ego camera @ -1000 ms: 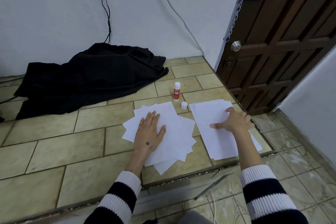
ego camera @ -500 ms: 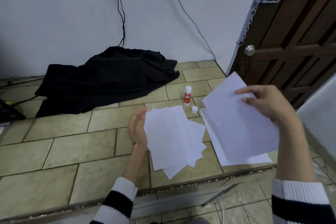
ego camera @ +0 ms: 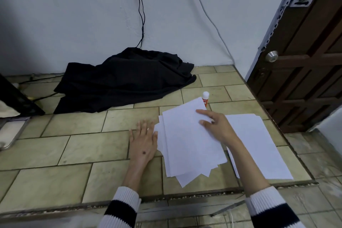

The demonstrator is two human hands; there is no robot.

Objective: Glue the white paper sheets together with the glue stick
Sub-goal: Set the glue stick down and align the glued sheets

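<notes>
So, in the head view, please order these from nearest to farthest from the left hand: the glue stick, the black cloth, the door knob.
From the left hand:
1. Glue stick, standing behind the papers, to its right.
2. Black cloth, heaped by the wall, straight beyond it.
3. Door knob, far right, on the brown door.

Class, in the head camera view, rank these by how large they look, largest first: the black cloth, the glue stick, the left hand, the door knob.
1. Black cloth
2. Left hand, though it is nearer the camera
3 and 4. Glue stick and door knob look alike; the paper partly hides the glue stick, so no ranking.
</notes>
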